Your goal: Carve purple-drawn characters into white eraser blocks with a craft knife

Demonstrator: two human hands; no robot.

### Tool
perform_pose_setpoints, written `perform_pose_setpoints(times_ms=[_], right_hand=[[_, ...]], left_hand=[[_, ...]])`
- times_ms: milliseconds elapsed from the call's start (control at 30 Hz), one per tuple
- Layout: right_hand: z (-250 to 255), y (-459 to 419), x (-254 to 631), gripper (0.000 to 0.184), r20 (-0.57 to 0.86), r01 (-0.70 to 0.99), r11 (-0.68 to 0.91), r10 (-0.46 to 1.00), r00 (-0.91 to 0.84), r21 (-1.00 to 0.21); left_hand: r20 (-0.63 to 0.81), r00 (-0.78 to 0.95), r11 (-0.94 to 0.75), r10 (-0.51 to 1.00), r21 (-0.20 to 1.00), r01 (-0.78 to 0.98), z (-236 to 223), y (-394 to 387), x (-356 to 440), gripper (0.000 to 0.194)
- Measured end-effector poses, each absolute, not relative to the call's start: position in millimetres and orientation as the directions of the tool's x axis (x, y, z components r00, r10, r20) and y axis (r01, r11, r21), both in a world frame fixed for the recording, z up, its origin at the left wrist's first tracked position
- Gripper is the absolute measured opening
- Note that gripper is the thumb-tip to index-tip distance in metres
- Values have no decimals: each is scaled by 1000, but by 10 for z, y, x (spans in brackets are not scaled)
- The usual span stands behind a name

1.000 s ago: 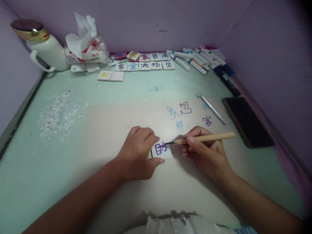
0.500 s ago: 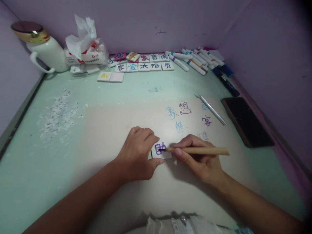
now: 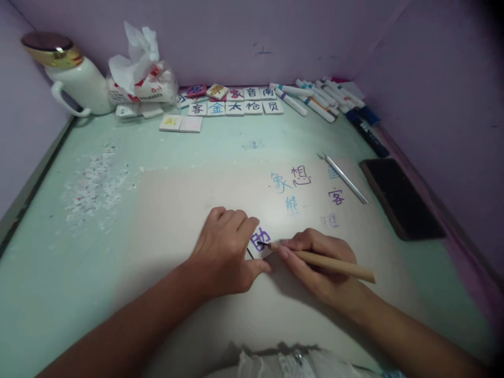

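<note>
A small white square block (image 3: 258, 255) with a purple character drawn on it lies on the pale board (image 3: 189, 194). My left hand (image 3: 226, 252) grips the block at its left side, thumb along the near edge and fingers at the far edge. In my right hand (image 3: 321, 260) is a wooden-handled carving tool (image 3: 346, 268), held like a pen. Its thin dark tip touches or hovers just over the purple strokes; I cannot tell which. The fingers partly cover the block's edges.
A craft knife (image 3: 346, 178) and a phone (image 3: 401, 199) lie to the right. Marker pens (image 3: 311, 97) and character blocks (image 3: 235, 108) line the back. White shavings (image 3: 94, 181), a tissue pack (image 3: 144, 89) and a lidded white mug (image 3: 81, 86) are at the left.
The block has turned counterclockwise in my left hand. The carving tool's handle end has swung down toward me, and my right hand sits slightly lower.
</note>
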State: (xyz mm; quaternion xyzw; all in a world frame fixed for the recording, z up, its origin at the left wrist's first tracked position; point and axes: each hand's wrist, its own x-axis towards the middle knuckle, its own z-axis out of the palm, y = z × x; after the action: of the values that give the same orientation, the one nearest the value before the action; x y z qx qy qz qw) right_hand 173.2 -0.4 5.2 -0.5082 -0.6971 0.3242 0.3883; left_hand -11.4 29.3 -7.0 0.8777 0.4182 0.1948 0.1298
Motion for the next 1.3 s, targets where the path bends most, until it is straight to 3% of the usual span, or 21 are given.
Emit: perform_pose_setpoints(times_ms=[167, 300, 467, 600, 800, 867, 967, 1067, 1167, 1300], right_hand=[[38, -15, 1767, 10, 232, 464, 319, 944, -236, -826], [24, -5, 1787, 11, 232, 468, 337, 935, -268, -817], [2, -19, 1798, 12, 195, 463, 312, 939, -284, -830], [-39, -45, 1781, 13, 313, 437, 446, 885, -344, -781], [-40, -18, 1753, 13, 499, 463, 674, 738, -454, -575], [-29, 0, 1758, 11, 439, 450, 600, 797, -415, -662], [-30, 8, 1750, 12, 209, 399, 296, 946, -248, -868], [-36, -19, 1708, 22, 63, 369, 111, 988, -140, -923], [-20, -58, 1660, 22, 87, 398, 134, 987, -133, -908], [-6, -71, 1672, 14, 247, 485, 341, 937, -248, -806]], left_hand=[[260, 627, -676, 735, 356, 645, -74, 294, -152, 64], [170, 686, -689, 707, 383, 616, -36, 311, -192, 51], [166, 698, -695, 696, 401, 597, -25, 344, -196, 44], [189, 693, -700, 696, 396, 595, -34, 348, -191, 43], [210, 683, -700, 699, 396, 594, -48, 338, -188, 42], [197, 689, -699, 698, 397, 595, -48, 340, -190, 42], [175, 693, -693, 699, 404, 597, -42, 341, -190, 43], [188, 681, -688, 707, 404, 603, -39, 335, -182, 42], [216, 658, -681, 721, 398, 615, -45, 328, -165, 38], [234, 645, -677, 728, 395, 621, -52, 322, -152, 34]])
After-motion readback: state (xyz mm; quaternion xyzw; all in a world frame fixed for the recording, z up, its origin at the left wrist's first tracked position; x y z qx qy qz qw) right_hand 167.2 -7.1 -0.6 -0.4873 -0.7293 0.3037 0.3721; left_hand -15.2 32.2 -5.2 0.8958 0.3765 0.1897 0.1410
